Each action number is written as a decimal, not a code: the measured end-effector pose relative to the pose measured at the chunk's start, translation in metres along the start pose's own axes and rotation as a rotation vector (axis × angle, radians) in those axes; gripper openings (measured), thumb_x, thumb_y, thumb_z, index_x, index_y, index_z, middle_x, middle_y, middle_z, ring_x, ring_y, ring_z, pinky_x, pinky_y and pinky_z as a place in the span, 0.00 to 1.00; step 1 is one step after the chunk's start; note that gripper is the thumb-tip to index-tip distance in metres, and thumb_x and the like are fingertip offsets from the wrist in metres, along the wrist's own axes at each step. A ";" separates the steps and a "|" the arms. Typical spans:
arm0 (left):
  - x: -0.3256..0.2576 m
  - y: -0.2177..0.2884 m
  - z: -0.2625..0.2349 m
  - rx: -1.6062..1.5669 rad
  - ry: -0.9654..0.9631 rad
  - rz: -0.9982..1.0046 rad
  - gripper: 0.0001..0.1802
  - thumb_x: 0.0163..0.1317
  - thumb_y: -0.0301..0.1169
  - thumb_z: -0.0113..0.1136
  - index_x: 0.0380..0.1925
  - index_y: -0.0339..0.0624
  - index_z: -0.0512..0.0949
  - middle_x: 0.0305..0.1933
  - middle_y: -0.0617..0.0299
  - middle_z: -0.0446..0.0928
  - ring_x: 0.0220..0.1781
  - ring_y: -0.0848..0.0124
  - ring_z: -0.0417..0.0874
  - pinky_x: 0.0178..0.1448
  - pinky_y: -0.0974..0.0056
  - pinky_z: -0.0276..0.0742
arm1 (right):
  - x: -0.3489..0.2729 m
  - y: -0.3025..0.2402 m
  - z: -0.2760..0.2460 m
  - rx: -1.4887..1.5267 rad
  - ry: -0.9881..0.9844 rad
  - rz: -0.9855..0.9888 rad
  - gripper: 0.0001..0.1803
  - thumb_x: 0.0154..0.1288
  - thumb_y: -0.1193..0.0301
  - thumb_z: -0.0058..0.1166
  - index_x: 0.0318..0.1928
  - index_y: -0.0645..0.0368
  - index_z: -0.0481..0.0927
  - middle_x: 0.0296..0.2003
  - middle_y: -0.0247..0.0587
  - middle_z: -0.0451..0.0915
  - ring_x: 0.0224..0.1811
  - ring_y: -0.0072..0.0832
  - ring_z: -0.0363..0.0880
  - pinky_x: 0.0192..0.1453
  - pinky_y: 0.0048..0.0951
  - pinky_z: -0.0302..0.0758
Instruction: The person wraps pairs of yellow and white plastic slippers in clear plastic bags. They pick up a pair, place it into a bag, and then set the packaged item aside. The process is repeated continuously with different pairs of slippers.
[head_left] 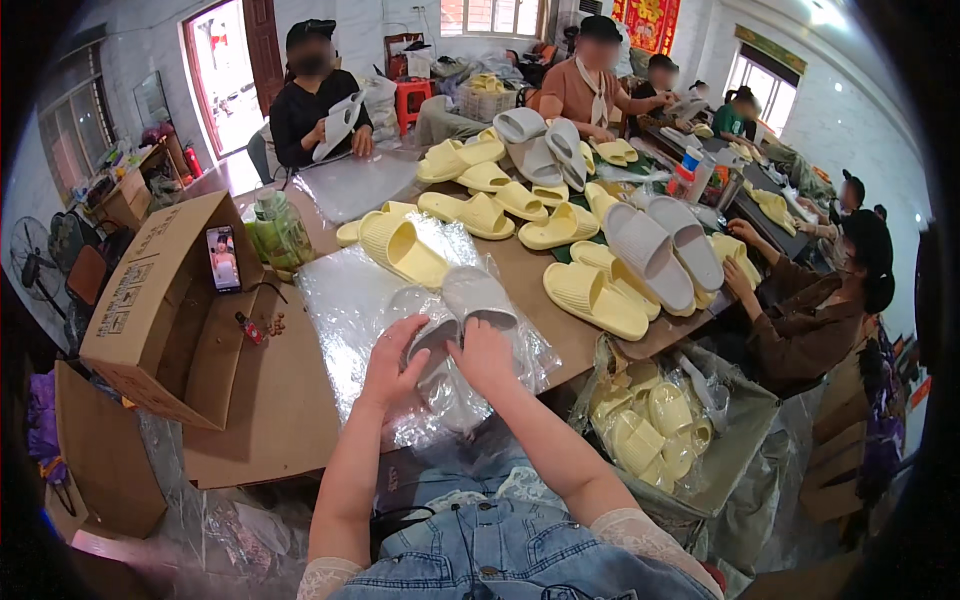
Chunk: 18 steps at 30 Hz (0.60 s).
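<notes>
A pair of light grey slippers lies in front of me on a stack of clear plastic bags, with film around their lower part. My left hand rests at the left grey slipper, its fingers and thumb spread apart. The fingers of my right hand reach into the foot opening of the right grey slipper and are partly hidden there. Just beyond the pair, a yellow slipper lies on the bags.
Yellow and grey slippers cover the table's middle and right. At left stand an open cardboard box with a phone and a green-filled jar. A bin holds bagged yellow slippers at lower right. Co-workers sit around the table.
</notes>
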<state>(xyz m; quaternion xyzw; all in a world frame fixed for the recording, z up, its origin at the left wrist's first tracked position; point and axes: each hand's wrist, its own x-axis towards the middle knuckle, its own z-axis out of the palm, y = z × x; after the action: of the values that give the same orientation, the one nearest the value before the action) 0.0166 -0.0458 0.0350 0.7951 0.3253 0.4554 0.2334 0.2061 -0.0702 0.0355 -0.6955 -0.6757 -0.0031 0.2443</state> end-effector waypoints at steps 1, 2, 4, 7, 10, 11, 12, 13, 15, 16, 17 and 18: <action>0.001 0.002 0.000 -0.018 0.000 -0.014 0.27 0.60 0.32 0.63 0.61 0.42 0.75 0.61 0.48 0.78 0.63 0.48 0.77 0.68 0.51 0.72 | 0.001 0.004 0.005 0.034 0.012 -0.010 0.22 0.66 0.52 0.59 0.39 0.61 0.76 0.36 0.50 0.82 0.39 0.47 0.85 0.42 0.48 0.80; 0.000 0.006 0.001 -0.041 0.006 -0.043 0.28 0.59 0.33 0.64 0.61 0.42 0.75 0.60 0.48 0.78 0.63 0.48 0.78 0.67 0.52 0.73 | 0.002 0.009 0.009 0.068 0.024 -0.019 0.20 0.66 0.54 0.59 0.39 0.60 0.75 0.35 0.50 0.82 0.38 0.47 0.85 0.40 0.49 0.79; 0.000 0.004 0.003 0.032 0.017 0.017 0.27 0.59 0.33 0.65 0.60 0.42 0.76 0.60 0.49 0.78 0.63 0.49 0.78 0.67 0.51 0.73 | 0.002 0.014 0.015 0.152 0.087 -0.060 0.16 0.67 0.58 0.58 0.39 0.59 0.75 0.32 0.50 0.82 0.35 0.51 0.83 0.39 0.52 0.78; 0.001 0.000 0.004 0.145 0.049 0.090 0.26 0.59 0.33 0.65 0.59 0.43 0.77 0.59 0.49 0.79 0.63 0.49 0.78 0.68 0.51 0.72 | -0.003 0.019 0.015 0.197 0.110 -0.066 0.15 0.67 0.59 0.57 0.37 0.59 0.75 0.33 0.50 0.82 0.35 0.52 0.83 0.39 0.52 0.77; 0.002 -0.011 0.005 0.243 0.106 0.119 0.25 0.60 0.34 0.66 0.58 0.43 0.78 0.60 0.49 0.78 0.64 0.49 0.77 0.69 0.51 0.70 | -0.014 0.025 0.006 0.225 0.081 -0.025 0.15 0.66 0.60 0.57 0.36 0.60 0.75 0.32 0.49 0.82 0.34 0.52 0.82 0.39 0.52 0.77; 0.001 -0.017 0.005 0.275 0.129 0.121 0.24 0.61 0.34 0.66 0.57 0.43 0.78 0.60 0.49 0.78 0.65 0.49 0.76 0.69 0.51 0.70 | -0.021 0.027 0.002 0.232 0.078 -0.015 0.15 0.66 0.60 0.57 0.35 0.59 0.76 0.31 0.49 0.82 0.34 0.52 0.82 0.39 0.51 0.77; 0.001 -0.021 0.005 0.296 0.151 0.077 0.25 0.61 0.34 0.65 0.58 0.41 0.77 0.61 0.49 0.77 0.65 0.49 0.75 0.70 0.51 0.69 | -0.030 0.032 -0.003 0.236 0.077 -0.002 0.14 0.66 0.60 0.57 0.35 0.59 0.76 0.31 0.49 0.82 0.34 0.52 0.82 0.39 0.51 0.77; -0.001 -0.024 0.006 0.314 0.175 0.027 0.25 0.62 0.33 0.64 0.59 0.40 0.76 0.62 0.48 0.77 0.66 0.49 0.75 0.70 0.52 0.69 | -0.040 0.037 -0.008 0.236 0.070 0.012 0.14 0.65 0.60 0.57 0.34 0.59 0.76 0.30 0.50 0.82 0.34 0.51 0.82 0.38 0.50 0.77; -0.004 -0.030 0.009 0.319 0.199 -0.074 0.26 0.64 0.35 0.62 0.61 0.39 0.75 0.64 0.46 0.75 0.67 0.48 0.73 0.70 0.51 0.68 | -0.059 0.049 -0.017 0.263 0.056 0.036 0.15 0.64 0.59 0.58 0.32 0.59 0.76 0.29 0.50 0.82 0.33 0.51 0.82 0.38 0.50 0.76; -0.004 -0.034 0.010 0.310 0.202 -0.128 0.26 0.66 0.38 0.61 0.62 0.39 0.74 0.65 0.45 0.74 0.67 0.47 0.72 0.70 0.50 0.67 | -0.069 0.055 -0.022 0.275 0.048 0.046 0.16 0.63 0.59 0.59 0.31 0.60 0.76 0.29 0.50 0.82 0.32 0.51 0.82 0.37 0.49 0.76; -0.005 -0.037 0.011 0.301 0.205 -0.181 0.26 0.68 0.40 0.60 0.62 0.40 0.74 0.66 0.44 0.73 0.68 0.46 0.72 0.70 0.49 0.67 | -0.078 0.063 -0.027 0.266 0.075 0.027 0.15 0.61 0.60 0.60 0.29 0.60 0.76 0.27 0.49 0.81 0.30 0.50 0.81 0.35 0.48 0.75; -0.002 -0.029 0.011 0.265 0.168 -0.216 0.28 0.69 0.42 0.58 0.64 0.38 0.72 0.64 0.40 0.74 0.66 0.44 0.73 0.70 0.48 0.67 | -0.089 0.072 -0.034 0.253 0.106 0.014 0.16 0.60 0.60 0.60 0.27 0.60 0.75 0.25 0.48 0.80 0.28 0.49 0.80 0.33 0.47 0.74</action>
<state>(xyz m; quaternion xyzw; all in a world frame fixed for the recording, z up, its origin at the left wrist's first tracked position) 0.0166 -0.0288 0.0094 0.7384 0.4845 0.4457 0.1462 0.2767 -0.1628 0.0113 -0.6628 -0.6518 0.0471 0.3654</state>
